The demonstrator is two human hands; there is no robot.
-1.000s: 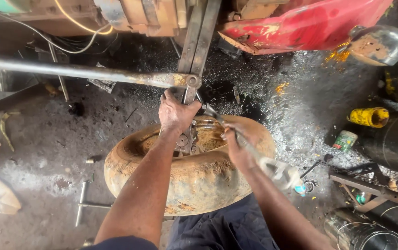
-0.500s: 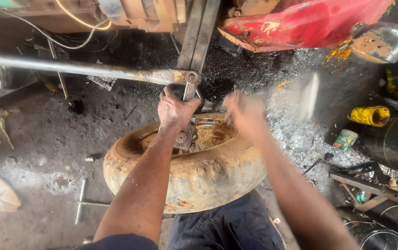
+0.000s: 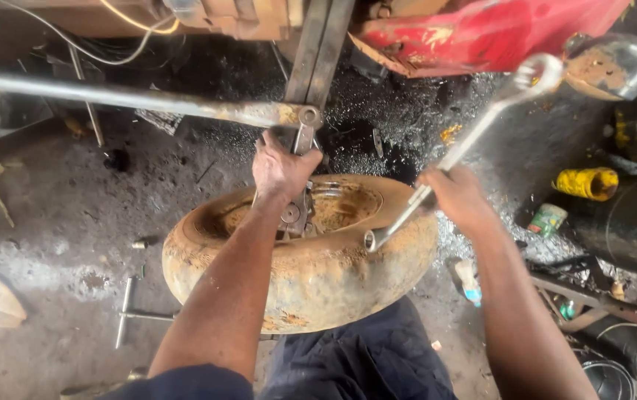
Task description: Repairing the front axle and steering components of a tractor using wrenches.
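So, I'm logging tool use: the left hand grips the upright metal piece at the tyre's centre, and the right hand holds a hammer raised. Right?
Not quite. The head view shows the right hand holding a long metal wrench, not a hammer. The left hand does grip the upright metal piece at the tyre centre.

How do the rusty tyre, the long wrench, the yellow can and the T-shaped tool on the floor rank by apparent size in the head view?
1. Rusty tyre.
2. Long wrench, held raised in the right hand.
3. T-shaped tool.
4. Yellow can.
The wrench sits nearer the camera, so its lead over the T-shaped tool is unsure.
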